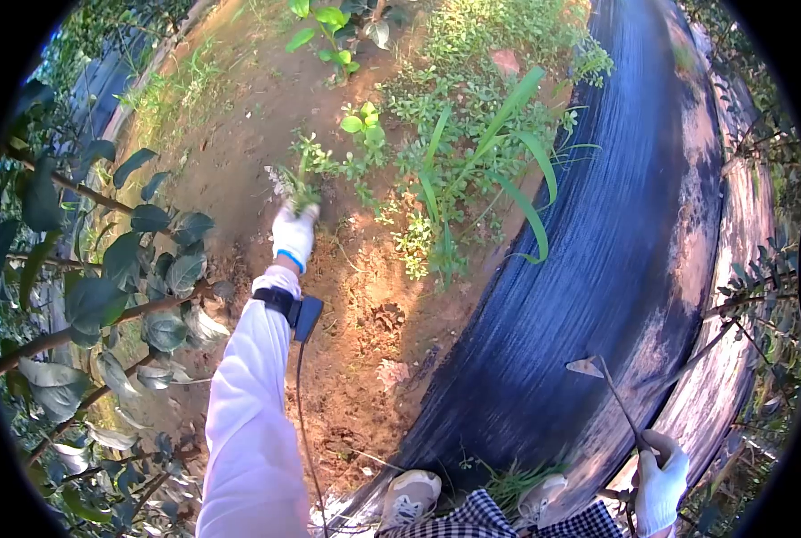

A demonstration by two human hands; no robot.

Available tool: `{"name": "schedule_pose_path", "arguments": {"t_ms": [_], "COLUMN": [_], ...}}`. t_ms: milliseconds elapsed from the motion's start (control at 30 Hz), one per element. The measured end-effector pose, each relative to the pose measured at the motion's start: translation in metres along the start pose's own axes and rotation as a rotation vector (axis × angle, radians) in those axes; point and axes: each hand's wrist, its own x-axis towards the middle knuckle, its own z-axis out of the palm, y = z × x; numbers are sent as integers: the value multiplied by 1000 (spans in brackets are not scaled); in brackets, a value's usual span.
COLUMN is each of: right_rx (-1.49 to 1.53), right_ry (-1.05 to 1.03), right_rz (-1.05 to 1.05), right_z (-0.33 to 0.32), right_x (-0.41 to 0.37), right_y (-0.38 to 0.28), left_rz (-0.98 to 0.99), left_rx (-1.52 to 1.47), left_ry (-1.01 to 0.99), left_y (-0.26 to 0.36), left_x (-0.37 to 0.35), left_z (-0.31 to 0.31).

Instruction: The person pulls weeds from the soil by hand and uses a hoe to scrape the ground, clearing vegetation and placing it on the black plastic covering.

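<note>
My left hand [294,235], in a white glove with a blue cuff, reaches forward over bare soil. Its fingers are closed around a small bunch of green weeds [298,190], whose pale, blurred end points away from me. Down at the lower right, my right hand [662,480] is gloved too, with bare fingertips, and grips the thin handle of a small hand hoe [617,399]. The hoe's pale blade hangs above the black plastic sheet [544,332]. Low leafy weeds [409,161] and a tall long-bladed grass clump [490,170] grow just right of my left hand.
Leafy branches [95,305] crowd in from the left, close to my sleeve. Thinner twigs [732,309] reach in at the right. My shoes [411,498] stand at the sheet's near edge, beside some grass [517,484]. A cable [302,403] hangs from the wrist device.
</note>
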Motion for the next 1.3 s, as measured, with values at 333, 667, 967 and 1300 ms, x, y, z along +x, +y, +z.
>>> {"name": "schedule_pose_path", "arguments": {"t_ms": [333,667,967,1300], "right_rx": [136,160,169,113], "right_ry": [110,220,211,197], "right_rz": [84,117,131,110], "right_z": [5,15,14,8], "right_x": [-3,1,-2,5], "right_y": [-23,-5,-22,-5], "left_rz": [31,366,267,-33], "left_rx": [384,891,828,251], "left_ry": [-47,-122,-238,-416], "left_y": [8,17,54,28], "left_x": [-17,0,-50,-57], "left_z": [42,85,88,77]}}
